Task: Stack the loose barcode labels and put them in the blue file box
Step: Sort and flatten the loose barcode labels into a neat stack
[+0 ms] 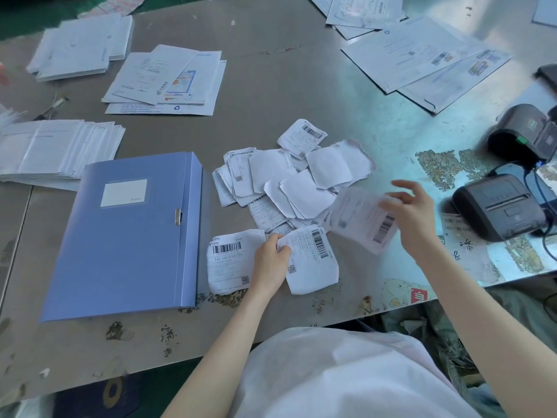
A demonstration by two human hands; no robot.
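A loose heap of white barcode labels [297, 182] lies in the middle of the grey table, some face up, some face down. To its left lies the blue file box [126, 236], closed and flat, clasp on its right edge. My left hand [269, 262] pinches the edge of a face-up label [313, 260] at the heap's near side, next to another flat label [229, 260]. My right hand [414, 214] holds a motion-blurred label [364, 220] lifted just right of the heap.
Two black label printers [497, 209] [524, 134] with cables sit at the right edge. Stacks of white envelopes [57, 152] [81, 46] lie at the left, printed mailers [168, 79] behind the box and more [422, 55] at the back right.
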